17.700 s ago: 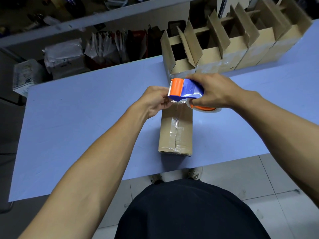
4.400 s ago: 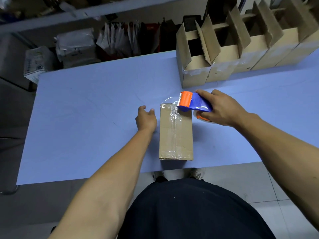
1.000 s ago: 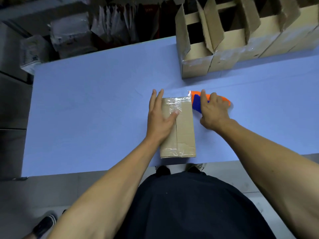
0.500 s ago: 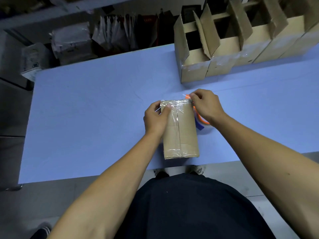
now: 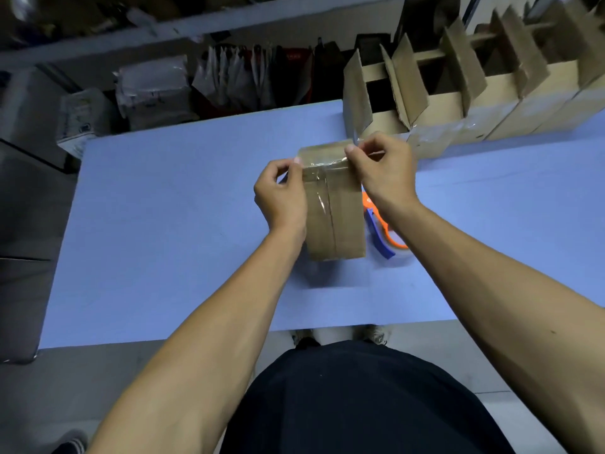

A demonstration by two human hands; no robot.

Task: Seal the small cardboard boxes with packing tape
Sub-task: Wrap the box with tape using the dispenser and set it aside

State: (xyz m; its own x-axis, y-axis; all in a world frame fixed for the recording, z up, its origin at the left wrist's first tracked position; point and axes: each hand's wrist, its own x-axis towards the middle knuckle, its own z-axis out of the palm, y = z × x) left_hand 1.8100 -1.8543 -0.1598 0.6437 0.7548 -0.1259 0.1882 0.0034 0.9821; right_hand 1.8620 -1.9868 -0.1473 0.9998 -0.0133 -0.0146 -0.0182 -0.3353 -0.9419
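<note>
Blue table (image 5: 163,224): both hands, left hand (image 5: 281,194) and right hand (image 5: 383,172), pinching taped box (image 5: 337,217); open boxes (image 5: 425,103) behind.

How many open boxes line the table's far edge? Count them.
4 open boxes in one row at the far right: first, second, third, fourth. More may be cut off rightward.

Packing stockroom: open cartons (image 5: 435,103) lined up, bagged goods (image 5: 154,90) shelved.

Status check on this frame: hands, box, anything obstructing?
Left hand and right hand pinching the box at its far end. Tape dispenser lying on table, right of box. Nothing obstructing.
</note>
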